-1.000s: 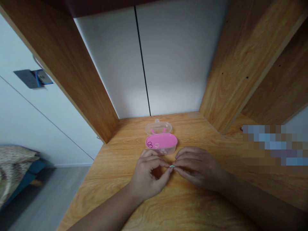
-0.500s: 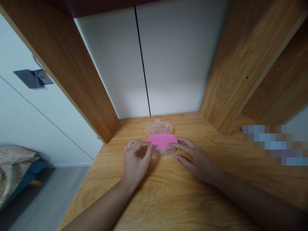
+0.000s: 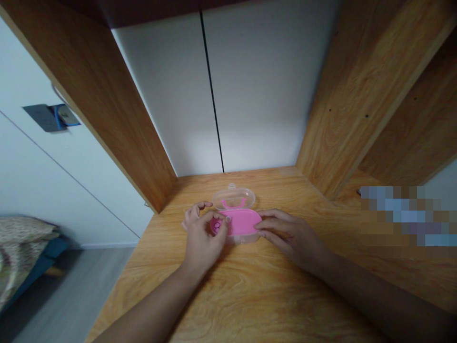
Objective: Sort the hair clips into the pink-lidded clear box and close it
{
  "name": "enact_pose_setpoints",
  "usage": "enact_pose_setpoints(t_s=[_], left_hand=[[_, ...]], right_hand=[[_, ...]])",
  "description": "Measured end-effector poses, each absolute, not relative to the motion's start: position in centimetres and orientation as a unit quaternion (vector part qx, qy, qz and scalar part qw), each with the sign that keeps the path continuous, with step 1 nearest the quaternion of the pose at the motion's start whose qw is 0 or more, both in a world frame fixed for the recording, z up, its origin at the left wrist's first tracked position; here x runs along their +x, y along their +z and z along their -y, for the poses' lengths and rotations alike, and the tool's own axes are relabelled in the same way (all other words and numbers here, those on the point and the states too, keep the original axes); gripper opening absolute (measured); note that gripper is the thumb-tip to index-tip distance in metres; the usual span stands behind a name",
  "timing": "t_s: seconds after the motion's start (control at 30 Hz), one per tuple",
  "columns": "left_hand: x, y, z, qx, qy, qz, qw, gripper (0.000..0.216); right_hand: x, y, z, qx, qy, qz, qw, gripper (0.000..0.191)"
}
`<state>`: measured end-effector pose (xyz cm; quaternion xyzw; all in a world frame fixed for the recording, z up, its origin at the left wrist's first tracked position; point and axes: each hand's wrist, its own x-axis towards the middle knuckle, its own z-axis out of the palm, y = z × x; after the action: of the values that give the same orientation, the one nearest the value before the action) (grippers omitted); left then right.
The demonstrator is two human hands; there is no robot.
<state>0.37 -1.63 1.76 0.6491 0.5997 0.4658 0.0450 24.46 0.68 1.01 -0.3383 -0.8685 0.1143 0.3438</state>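
Observation:
A small pink box [image 3: 244, 223] with its clear lid [image 3: 233, 196] hinged open stands on the wooden desk [image 3: 250, 290]. Small dark rings lie in its left end. My left hand [image 3: 203, 236] is curled at the box's left end, thumb and forefinger pinched together over the pink inside; what they hold is too small to make out. My right hand [image 3: 291, 237] lies low on the desk with its fingers stretched out, the tips touching the box's right end.
Wooden side panels [image 3: 107, 95] rise left and right of the desk, with a white back wall [image 3: 257, 95] behind. A blurred patch [image 3: 407, 214] covers the right side. The desk's left edge drops to the floor [image 3: 71, 286].
Both hands left the spot near me, where they pinched a small pale piece together, and went to the box. The box has shifted slightly towards me.

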Motion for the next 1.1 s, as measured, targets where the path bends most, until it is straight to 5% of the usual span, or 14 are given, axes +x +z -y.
enact_pose_setpoints(t_s=[1.1], left_hand=[[0.3, 2.0, 2.0, 0.679, 0.466, -0.560, 0.086, 0.026]], right_hand=[[24.7, 0.7, -1.3, -0.342, 0.072, 0.869, 0.350, 0.018]])
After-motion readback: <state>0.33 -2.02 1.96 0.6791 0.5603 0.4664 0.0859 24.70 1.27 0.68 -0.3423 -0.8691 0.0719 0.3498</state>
